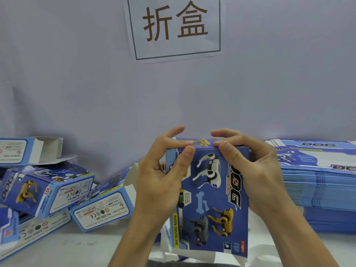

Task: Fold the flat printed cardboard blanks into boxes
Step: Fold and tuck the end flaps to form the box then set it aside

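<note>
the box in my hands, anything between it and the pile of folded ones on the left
Nothing visible does. Both the left hand and right hand already grip the box by its top edge, and the table between it and the folded boxes looks bare.

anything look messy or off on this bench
Mostly the left side: the folded boxes lie tumbled on each other at odd angles, not stacked, and the rear one has its end flaps open. The flat blanks on the right sit in a neat stack. The box held by both hands looks undamaged.
</note>
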`<state>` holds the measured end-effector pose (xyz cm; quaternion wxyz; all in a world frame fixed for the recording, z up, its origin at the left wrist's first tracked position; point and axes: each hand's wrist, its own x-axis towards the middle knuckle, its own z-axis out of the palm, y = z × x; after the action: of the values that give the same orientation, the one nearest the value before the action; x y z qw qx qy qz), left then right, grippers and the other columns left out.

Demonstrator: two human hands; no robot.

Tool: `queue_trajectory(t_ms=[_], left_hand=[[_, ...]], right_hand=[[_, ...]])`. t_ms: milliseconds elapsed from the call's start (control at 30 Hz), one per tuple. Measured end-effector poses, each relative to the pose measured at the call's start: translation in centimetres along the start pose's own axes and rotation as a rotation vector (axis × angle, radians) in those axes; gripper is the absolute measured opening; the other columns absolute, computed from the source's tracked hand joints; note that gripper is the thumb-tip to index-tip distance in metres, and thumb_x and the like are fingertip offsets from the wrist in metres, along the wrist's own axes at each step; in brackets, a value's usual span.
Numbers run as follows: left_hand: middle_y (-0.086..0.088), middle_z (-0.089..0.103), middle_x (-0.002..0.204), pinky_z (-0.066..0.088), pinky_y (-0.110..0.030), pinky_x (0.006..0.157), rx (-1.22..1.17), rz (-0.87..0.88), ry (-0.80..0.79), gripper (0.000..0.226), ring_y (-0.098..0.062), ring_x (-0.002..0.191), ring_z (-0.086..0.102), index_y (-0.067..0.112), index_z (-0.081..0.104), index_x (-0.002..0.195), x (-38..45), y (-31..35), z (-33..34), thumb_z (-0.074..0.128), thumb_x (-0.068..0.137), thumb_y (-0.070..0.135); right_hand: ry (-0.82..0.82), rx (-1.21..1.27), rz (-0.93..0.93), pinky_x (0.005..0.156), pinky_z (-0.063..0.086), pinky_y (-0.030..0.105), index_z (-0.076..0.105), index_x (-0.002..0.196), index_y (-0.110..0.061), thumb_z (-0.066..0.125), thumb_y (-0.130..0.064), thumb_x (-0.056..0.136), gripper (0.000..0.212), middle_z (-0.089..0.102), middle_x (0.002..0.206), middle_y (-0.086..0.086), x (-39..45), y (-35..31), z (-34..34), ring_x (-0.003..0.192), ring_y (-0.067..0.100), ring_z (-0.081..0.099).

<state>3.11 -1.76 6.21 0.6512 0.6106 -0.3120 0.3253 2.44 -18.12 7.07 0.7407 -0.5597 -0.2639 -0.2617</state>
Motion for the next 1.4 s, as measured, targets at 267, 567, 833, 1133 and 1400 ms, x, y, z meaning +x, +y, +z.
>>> queue_trajectory(t_ms=[267, 567, 833, 1133, 1400], left_hand=[[0.014, 0.061, 0.133, 0.062, -0.03, 0.07, 0.144, 0.036, -0.039, 0.028, -0.007, 0.11, 0.067, 0.032, 0.071, 0.101, 0.7, 0.4, -2.0, 0.08, 0.076, 0.043], [0.01, 0.069, 0.094, 0.06, -0.036, 0.062, -0.256, -0.255, 0.994, 0.034, -0.006, 0.074, 0.073, 0.035, 0.039, 0.107, 1.7, -2.8, -4.7, 0.067, 0.092, 0.047], [-0.005, 0.077, 0.094, 0.062, -0.048, 0.079, -0.516, -0.597, 0.395, 0.054, -0.026, 0.09, 0.074, 0.028, 0.05, 0.114, -0.1, -3.2, 1.1, 0.083, 0.071, 0.034], [0.012, 0.058, 0.13, 0.047, -0.05, 0.105, 0.026, -0.584, 0.107, 0.102, 0.001, 0.111, 0.057, 0.042, 0.04, 0.141, 0.2, -3.4, -1.3, 0.072, 0.052, 0.079], [-0.002, 0.072, 0.121, 0.062, -0.044, 0.077, -0.196, -0.458, -0.099, 0.063, -0.031, 0.101, 0.073, 0.041, 0.041, 0.144, 0.5, -2.3, -2.7, 0.054, 0.088, 0.066]], right_hand=[[0.056, -0.15, -0.082, 0.077, 0.058, 0.028, 0.077, 0.096, -0.034, 0.074, -0.045, 0.078, 0.021, 0.073, 0.115, -0.009, 0.3, 0.0, 0.3, 0.107, 0.018, 0.07], [-0.095, -0.505, 0.094, 0.052, 0.048, 0.027, 0.075, 0.075, -0.014, 0.059, -0.031, 0.097, 0.033, 0.07, 0.062, 0.003, 0.2, -0.6, 1.9, 0.05, 0.015, 0.062], [0.177, -0.031, 0.499, 0.084, 0.057, 0.052, 0.039, 0.142, -0.041, 0.071, -0.074, 0.051, 0.102, 0.066, 0.124, -0.015, -0.1, 2.5, 3.1, 0.113, 0.026, 0.064], [0.184, -0.246, 0.358, 0.107, 0.045, 0.052, 0.024, 0.151, -0.047, 0.09, -0.06, 0.056, 0.117, 0.052, 0.144, -0.009, 0.9, 3.0, -4.3, 0.133, 0.021, 0.051], [-0.372, -0.258, 0.434, 0.103, 0.048, 0.052, 0.053, 0.131, -0.045, 0.08, -0.057, 0.073, 0.065, 0.069, 0.128, -0.005, -0.4, 4.0, -2.0, 0.116, 0.023, 0.067]])
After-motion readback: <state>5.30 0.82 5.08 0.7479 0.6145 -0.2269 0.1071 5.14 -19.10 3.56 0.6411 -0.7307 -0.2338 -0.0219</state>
